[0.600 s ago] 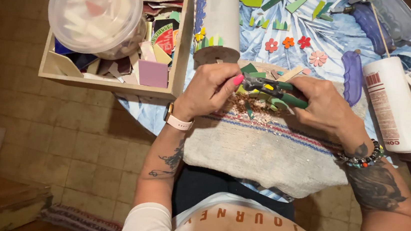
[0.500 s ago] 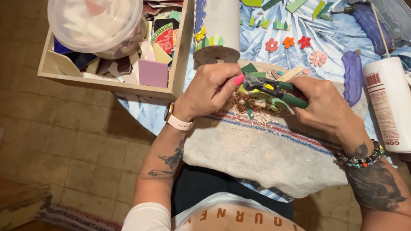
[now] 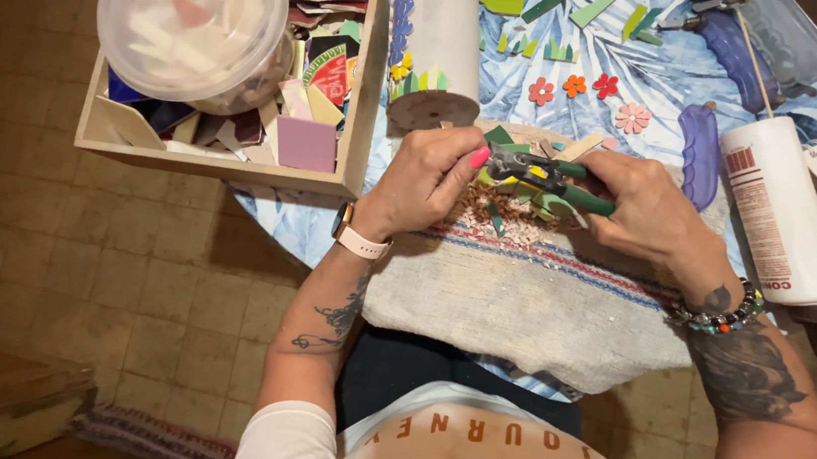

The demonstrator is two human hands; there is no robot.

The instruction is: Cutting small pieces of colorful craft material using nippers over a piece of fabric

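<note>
Looking down at two hands working close together over a woven cloth (image 3: 531, 301) on the table (image 3: 663, 74). Right hand (image 3: 654, 218) gripping green-handled nippers (image 3: 558, 179), fingers wrapped round the handles. Left hand (image 3: 423, 181) pinching sth small at the nipper head, too small to tell what. Lying under the hands, on the cloth: small chips & fragments (image 3: 504, 219). Sitting to the left: wooden box (image 3: 367, 86) w/ coloured tile pieces, clear plastic tub (image 3: 194, 19) resting on top. Lying to the right: white glue bottle (image 3: 780, 210). Resting beyond the hands: white cylinder (image 3: 437, 33), small flower shapes (image 3: 586, 92).
</note>
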